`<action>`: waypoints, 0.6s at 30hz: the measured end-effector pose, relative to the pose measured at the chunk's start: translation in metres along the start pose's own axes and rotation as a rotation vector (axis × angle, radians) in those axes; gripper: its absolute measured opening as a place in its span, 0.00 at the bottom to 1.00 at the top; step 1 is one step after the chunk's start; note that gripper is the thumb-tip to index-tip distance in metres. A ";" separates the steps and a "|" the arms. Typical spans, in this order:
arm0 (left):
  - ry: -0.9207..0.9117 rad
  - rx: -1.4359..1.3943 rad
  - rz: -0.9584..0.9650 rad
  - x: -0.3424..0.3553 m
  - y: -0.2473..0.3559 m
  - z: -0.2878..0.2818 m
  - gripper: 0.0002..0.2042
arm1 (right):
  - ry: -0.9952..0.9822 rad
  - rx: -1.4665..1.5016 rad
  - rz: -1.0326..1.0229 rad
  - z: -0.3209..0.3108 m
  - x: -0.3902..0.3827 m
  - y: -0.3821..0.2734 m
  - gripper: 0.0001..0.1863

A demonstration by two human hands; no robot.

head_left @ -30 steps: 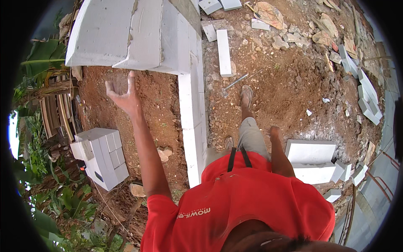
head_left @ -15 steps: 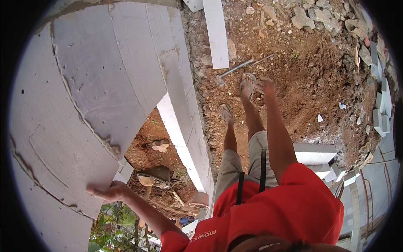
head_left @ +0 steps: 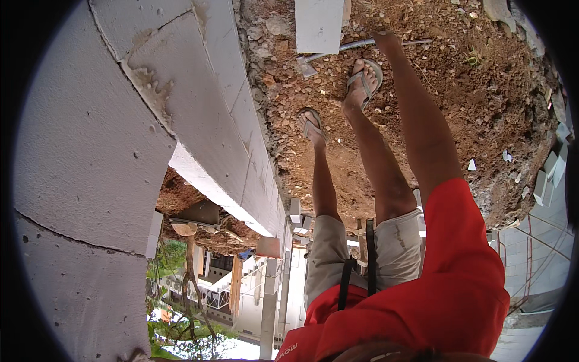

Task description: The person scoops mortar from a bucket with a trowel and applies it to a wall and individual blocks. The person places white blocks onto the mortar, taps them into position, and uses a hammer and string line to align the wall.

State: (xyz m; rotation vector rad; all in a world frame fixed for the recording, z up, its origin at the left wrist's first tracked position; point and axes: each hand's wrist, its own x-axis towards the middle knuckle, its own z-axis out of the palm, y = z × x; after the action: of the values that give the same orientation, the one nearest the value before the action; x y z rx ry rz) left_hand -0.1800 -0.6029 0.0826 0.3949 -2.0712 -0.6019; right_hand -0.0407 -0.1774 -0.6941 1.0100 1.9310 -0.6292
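Note:
My right hand (head_left: 386, 42) reaches down to a long metal tool (head_left: 322, 55) with a flat head, lying on the dirt beyond my sandaled feet (head_left: 363, 82). Its fingers are too dark and small to read, so I cannot tell whether they grip the tool. My left hand (head_left: 132, 355) shows only slightly at the lower edge against the face of a white block wall (head_left: 81, 181); its fingers are hidden. A loose white block (head_left: 318, 24) lies just past the tool.
The wall runs along my left side, with mortar seams. More blocks (head_left: 550, 178) lie at the right near a grey paved surface (head_left: 540, 253) crossed by thin bars. Reddish rubble ground (head_left: 458, 102) surrounds my feet. A building and trees show upside down below.
I have bent further down. My right hand has moved farther out toward the metal tool. My left hand has slid to the lower edge, and the wall now fills more of the left side.

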 end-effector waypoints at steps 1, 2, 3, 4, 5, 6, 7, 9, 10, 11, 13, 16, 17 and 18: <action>0.008 0.025 0.002 -0.001 0.003 -0.005 0.34 | 0.039 -0.051 -0.032 -0.001 -0.008 -0.005 0.38; 0.012 0.050 0.005 -0.002 0.005 -0.012 0.34 | 0.083 -0.098 -0.065 -0.003 -0.020 -0.017 0.38; 0.020 0.068 0.008 -0.001 0.009 -0.018 0.34 | 0.064 -0.083 -0.057 0.020 -0.015 -0.012 0.36; -0.003 0.005 -0.016 0.006 -0.001 -0.002 0.35 | 0.109 -0.032 0.005 0.027 0.011 0.026 0.34; -0.022 -0.044 -0.036 0.009 -0.012 0.011 0.35 | 0.142 0.013 0.059 0.036 0.025 0.061 0.33; -0.008 -0.028 -0.021 0.006 -0.006 0.005 0.35 | 0.112 -0.036 0.072 0.042 0.006 0.048 0.36; 0.037 0.032 0.005 0.003 0.012 -0.019 0.35 | 0.052 -0.128 0.039 0.039 -0.034 0.014 0.40; 0.074 0.071 0.026 0.004 0.025 -0.040 0.35 | 0.034 -0.204 0.025 0.014 -0.078 -0.015 0.47; 0.071 0.069 0.024 0.002 0.023 -0.039 0.35 | 0.064 -0.195 0.015 0.003 -0.079 -0.013 0.51; 0.070 0.068 0.021 0.004 0.025 -0.040 0.35 | 0.173 -0.185 -0.042 0.010 -0.069 -0.005 0.51; 0.050 0.051 0.016 0.008 0.020 -0.031 0.36 | 0.408 -0.163 -0.137 0.020 -0.037 0.014 0.51; 0.022 0.019 0.005 0.005 0.007 -0.022 0.36 | 0.255 -0.117 -0.168 0.015 -0.012 0.025 0.39; 0.050 0.083 0.021 0.004 0.019 -0.046 0.36 | 0.046 -0.126 -0.172 0.001 -0.050 -0.019 0.36; 0.050 0.063 0.004 0.008 0.016 -0.046 0.36 | 0.148 -0.153 -0.224 -0.006 -0.052 -0.017 0.29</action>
State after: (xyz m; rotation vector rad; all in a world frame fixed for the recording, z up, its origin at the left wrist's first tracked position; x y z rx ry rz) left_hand -0.1460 -0.6058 0.1183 0.4374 -2.0464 -0.5198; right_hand -0.0410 -0.2034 -0.6460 0.7696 2.2068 -0.5331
